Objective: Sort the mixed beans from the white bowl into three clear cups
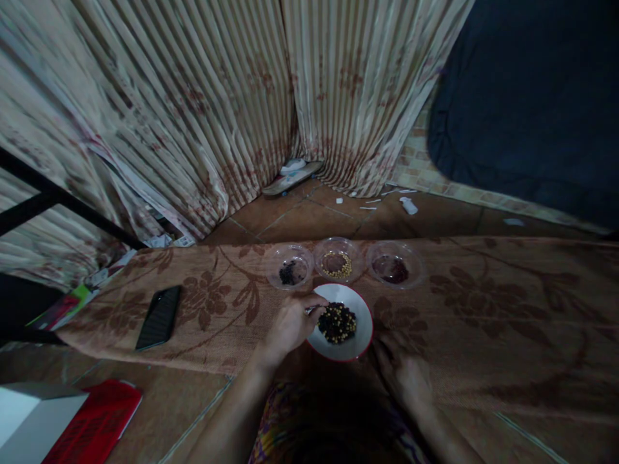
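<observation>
In the head view, two bare hands are over one long cloth (464, 370) with brown flower pattern. The left hand (294, 325) is at the left side of one white bowl (362, 325) with red rim. Its thumb and index finger make a narrow gap over the edge of the mixed beans (338, 322); I cannot tell if these two fingers hold a bean. The beans, black and yellow, lie together in the middle of the bowl, too many and too small to count.

The right hand (411, 380) is low on the cloth, to the right of the bowl and apart from it. It is dark and blurred, so I cannot tell how its fingers stand.

Just beyond the bowl there are three clear containers in one row. The left container (271, 270) has black beans, the middle container (358, 252) has yellow beans, and the right container (414, 270) has dark red beans.

One phone (159, 318) lies on the cloth, well to the left of the bowl. On the floor at the lower left are one white box (39, 412) and one red packet (99, 419).
</observation>
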### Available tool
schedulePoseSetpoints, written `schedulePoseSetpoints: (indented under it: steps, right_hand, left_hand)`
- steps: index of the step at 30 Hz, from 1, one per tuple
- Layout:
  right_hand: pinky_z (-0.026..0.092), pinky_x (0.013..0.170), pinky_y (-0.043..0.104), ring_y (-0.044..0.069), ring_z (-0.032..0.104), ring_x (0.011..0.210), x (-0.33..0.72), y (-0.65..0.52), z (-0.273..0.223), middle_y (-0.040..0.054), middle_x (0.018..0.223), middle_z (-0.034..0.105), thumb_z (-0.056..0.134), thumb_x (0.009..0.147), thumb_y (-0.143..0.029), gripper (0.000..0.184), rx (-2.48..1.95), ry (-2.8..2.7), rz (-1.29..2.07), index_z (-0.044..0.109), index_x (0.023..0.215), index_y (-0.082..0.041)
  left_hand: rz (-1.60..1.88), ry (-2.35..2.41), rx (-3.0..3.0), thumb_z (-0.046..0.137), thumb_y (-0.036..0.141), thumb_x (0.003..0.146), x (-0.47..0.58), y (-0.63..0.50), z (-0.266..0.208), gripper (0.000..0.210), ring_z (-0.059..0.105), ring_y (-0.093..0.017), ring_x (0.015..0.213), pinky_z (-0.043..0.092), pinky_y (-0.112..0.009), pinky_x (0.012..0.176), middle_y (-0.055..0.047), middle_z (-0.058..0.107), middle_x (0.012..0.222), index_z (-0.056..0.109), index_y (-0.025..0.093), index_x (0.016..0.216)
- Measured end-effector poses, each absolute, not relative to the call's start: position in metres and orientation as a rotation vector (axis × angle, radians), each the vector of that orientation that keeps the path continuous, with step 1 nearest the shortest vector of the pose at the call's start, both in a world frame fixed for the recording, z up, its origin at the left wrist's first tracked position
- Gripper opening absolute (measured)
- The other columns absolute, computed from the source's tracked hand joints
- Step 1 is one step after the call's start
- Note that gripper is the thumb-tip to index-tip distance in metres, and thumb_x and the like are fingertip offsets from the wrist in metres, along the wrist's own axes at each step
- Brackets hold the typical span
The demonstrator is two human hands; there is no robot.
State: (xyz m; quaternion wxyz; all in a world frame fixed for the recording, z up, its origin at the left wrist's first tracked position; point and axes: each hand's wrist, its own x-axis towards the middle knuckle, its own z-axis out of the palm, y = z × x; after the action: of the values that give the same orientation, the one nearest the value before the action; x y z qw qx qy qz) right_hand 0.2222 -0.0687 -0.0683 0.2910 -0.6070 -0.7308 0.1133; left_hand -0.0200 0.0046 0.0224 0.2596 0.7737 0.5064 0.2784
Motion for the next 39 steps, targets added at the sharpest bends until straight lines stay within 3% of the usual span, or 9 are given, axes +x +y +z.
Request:
schedulePoseSetpoints:
  steps: [39]
  right_hand:
    - [0.047,0.077,0.030,0.019,0.065,0.083,0.2211,-0.0670,-0.0676,0.0064,0.094,0.070,0.042,0.099,-0.033,0.031,-1.609,-1.928,0.291,0.070,0.093,-0.022]
  left_hand:
    - [0.883,1.432,1.969,0.061,0.015,0.088,-0.0125,-0.0032,0.0161,0.018,0.073,-0.016,0.086,0.057,-0.024,0.080,-0.001,0.078,0.093,0.076,0.023,0.091]
